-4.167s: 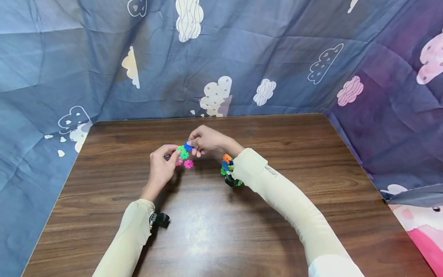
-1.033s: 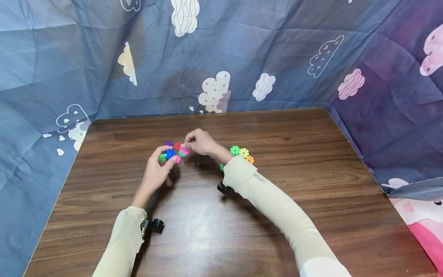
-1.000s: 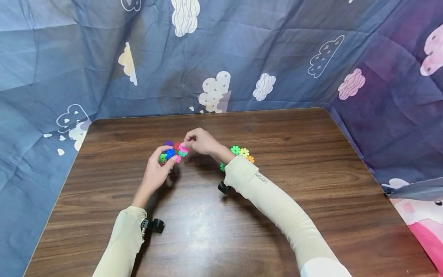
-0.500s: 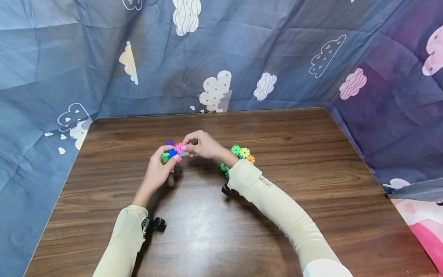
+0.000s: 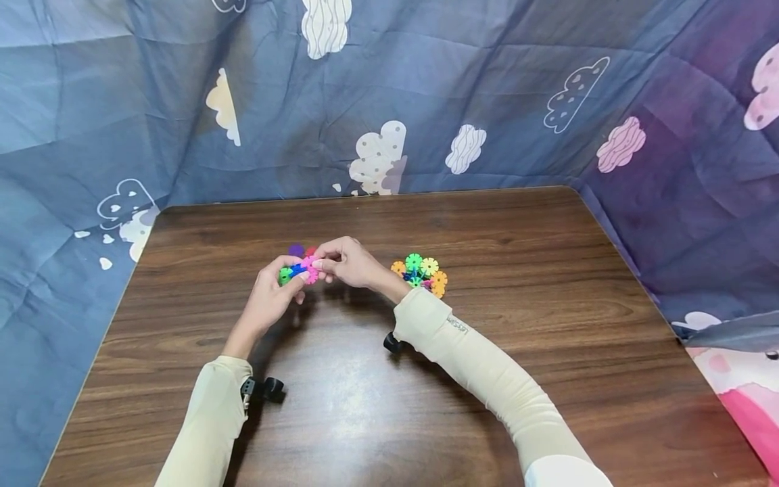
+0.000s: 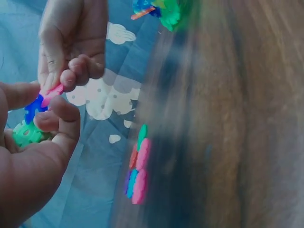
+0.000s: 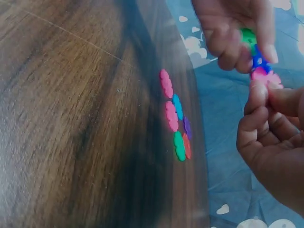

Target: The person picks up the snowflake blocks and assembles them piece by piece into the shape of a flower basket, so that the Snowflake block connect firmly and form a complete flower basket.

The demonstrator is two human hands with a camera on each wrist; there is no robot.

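My left hand (image 5: 270, 291) holds a green interlocking disc (image 6: 27, 134) joined to a blue one (image 7: 259, 61), fingers and thumb curled round them above the table. My right hand (image 5: 349, 262) pinches a notched pink disc (image 7: 267, 77) between thumb and forefinger, against the blue disc's edge. Whether the pink notch is seated in the blue one I cannot tell. Below the hands lie several loose discs, among them a purple disc (image 5: 295, 250), a red disc (image 5: 311, 251), a green disc (image 7: 179, 146) and a teal disc (image 7: 177, 107). In the head view my hands partly hide them.
A built cluster of green, yellow, orange and blue discs (image 5: 414, 262) stands to the right, partly behind my right wrist. The brown wooden table (image 5: 517, 304) meets a patterned blue cloth (image 5: 255, 135) at its back edge.
The blue disc, earlier in my right hand, is now joined to the green one in my left. My right hand has picked up a pink disc and carried it left to the blue disc.
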